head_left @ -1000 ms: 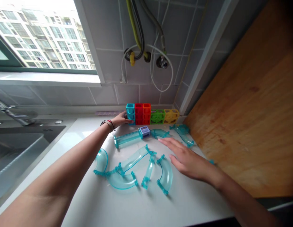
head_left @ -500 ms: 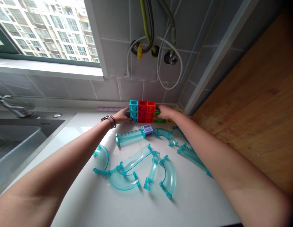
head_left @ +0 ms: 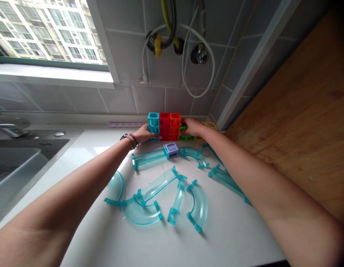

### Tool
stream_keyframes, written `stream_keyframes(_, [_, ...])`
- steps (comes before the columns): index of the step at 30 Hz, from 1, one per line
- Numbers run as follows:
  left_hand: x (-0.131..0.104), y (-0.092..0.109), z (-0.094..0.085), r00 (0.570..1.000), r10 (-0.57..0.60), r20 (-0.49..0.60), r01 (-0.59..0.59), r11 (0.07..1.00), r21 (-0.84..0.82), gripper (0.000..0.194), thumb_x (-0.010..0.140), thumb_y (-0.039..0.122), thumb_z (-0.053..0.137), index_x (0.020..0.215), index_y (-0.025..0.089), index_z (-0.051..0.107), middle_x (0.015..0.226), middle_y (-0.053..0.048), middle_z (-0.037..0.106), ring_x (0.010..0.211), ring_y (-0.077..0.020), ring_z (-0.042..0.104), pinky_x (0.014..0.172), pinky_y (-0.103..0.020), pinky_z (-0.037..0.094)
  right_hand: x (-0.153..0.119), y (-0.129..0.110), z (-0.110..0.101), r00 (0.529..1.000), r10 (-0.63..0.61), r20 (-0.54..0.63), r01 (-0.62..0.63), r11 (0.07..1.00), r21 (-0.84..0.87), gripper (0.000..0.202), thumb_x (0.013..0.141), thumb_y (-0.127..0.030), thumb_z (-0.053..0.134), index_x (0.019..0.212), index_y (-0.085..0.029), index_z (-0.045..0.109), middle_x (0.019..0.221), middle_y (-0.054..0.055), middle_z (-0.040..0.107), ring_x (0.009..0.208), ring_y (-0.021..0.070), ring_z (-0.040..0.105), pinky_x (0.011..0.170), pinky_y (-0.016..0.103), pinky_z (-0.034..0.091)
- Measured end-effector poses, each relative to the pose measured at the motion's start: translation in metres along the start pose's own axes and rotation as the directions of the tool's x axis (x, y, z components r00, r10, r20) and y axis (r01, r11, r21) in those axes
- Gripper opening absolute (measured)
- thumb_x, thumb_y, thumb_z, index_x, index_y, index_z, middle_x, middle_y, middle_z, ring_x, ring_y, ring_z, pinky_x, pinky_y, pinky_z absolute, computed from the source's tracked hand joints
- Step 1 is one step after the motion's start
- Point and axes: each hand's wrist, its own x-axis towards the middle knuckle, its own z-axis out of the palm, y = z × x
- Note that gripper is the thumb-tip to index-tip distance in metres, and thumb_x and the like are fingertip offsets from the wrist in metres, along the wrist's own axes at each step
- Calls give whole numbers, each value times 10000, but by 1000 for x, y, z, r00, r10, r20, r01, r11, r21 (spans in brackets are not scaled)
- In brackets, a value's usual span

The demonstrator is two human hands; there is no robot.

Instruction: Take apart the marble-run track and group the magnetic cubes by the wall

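Note:
Near the back wall stands a row of stacked hollow toy blocks, with blue blocks (head_left: 154,122) on the left, red blocks (head_left: 164,128) in the middle and orange blocks (head_left: 175,126) on the right. My left hand (head_left: 144,134) grips the blue side, its thumb across the lower front. My right hand (head_left: 192,127) closes on the right end of the row, beside green blocks (head_left: 186,137); its fingertips are partly hidden. Just in front, a lilac block (head_left: 171,149) joins a straight clear teal track piece (head_left: 149,158) and a curved track piece (head_left: 194,155).
Several loose teal track pieces, such as a curved one (head_left: 199,205) and a straight one (head_left: 158,185), lie on the white counter (head_left: 172,244). A sink (head_left: 16,163) is at left. Wood panel (head_left: 300,129) borders the right. A white cable (head_left: 213,70) hangs on the wall.
The view has shifted slightly. My left hand has moved further round the blue blocks, its thumb now across their front. My right hand stays at the right end of the row.

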Motion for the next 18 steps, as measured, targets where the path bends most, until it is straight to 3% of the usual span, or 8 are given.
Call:
stream_keyframes(9, [4,-8,5,999,38,3,-38,997,-67,824,445,361,972,1181,127,685,1086,-112,767,1057,-301,696,1039,-525,515,-1,-4,-2,1000,2,8,-2,1000,-25,594,720,-338,871,1253,-167,671,1239,113,726,1141,306,676,975,375,497])
stream_keyframes(12, [5,-7,6,997,70,37,-67,995,-71,913,440,346,974,1258,124,635,1115,-124,754,1044,-291,699,1038,-533,511,-5,-8,0,1000,23,13,-22,998,-63,613,727,-360,868,1269,-168,656,1242,126,717,1157,319,665,1041,440,460])
stream_keyframes(15, [0,0,0,997,62,43,-61,997,-38,1129,436,331,981,1431,147,480,1194,-157,721,1044,-283,705,1003,-508,534,-17,-14,5,995,57,-86,-68,988,-139,836,674,-405,900,1402,-181,557,1372,169,633,1340,389,524,1165,582,303])
stream_keyframes(18, [-16,16,-19,992,-78,-103,90,989,118,1315,478,416,975,1557,161,269,1330,-229,639,1136,-316,678,980,-475,547,-39,-22,10,960,119,-254,-156,979,-131,1058,680,-407,892,1552,-145,354,1541,221,453,1497,435,286,1214,643,167])
